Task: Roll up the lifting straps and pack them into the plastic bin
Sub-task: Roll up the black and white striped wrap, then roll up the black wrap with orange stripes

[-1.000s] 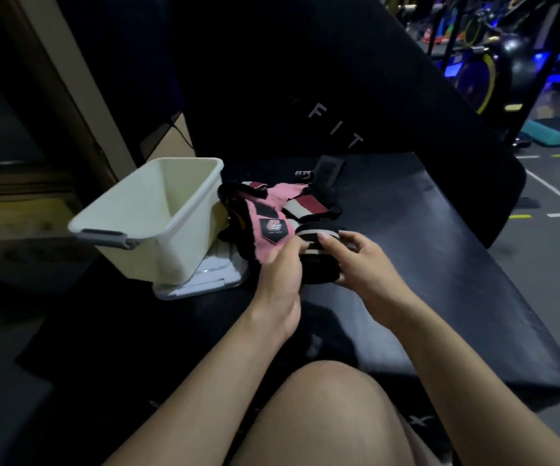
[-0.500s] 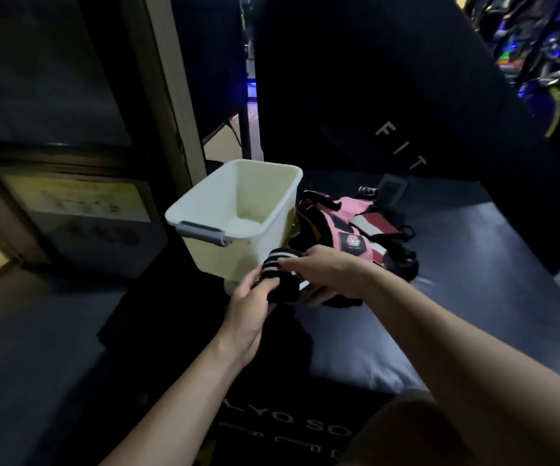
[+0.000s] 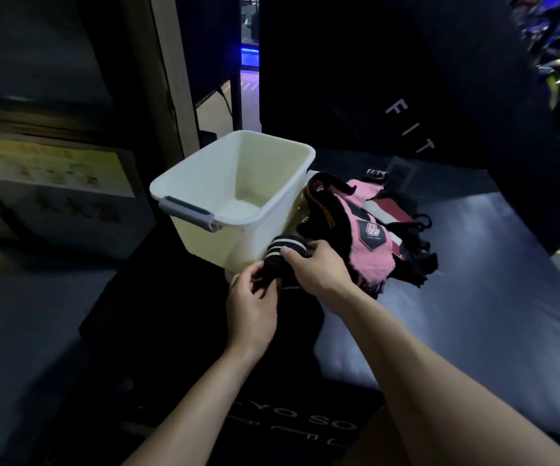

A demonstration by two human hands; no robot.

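A rolled black strap with white stripes (image 3: 278,260) is held just in front of the white plastic bin (image 3: 204,183), against its near wall. My left hand (image 3: 251,304) grips the roll's lower end from below. My right hand (image 3: 319,270) clasps it from the right, thumb on top. The bin looks empty inside and has a grey handle on its near left rim. A loose heap of pink, black and red-white straps (image 3: 372,243) lies right of the bin on the black padded bench (image 3: 473,297).
A tall black pad lettered "FIT" (image 3: 409,129) stands behind the bench. A wooden post (image 3: 167,79) and a yellow poster (image 3: 53,166) are to the left. A white lid shows under the bin. Gym machines sit far right.
Both hands have carried the rolled strap leftward from the bench, in front of the heap, to the bin's near wall. The view has turned left and down.
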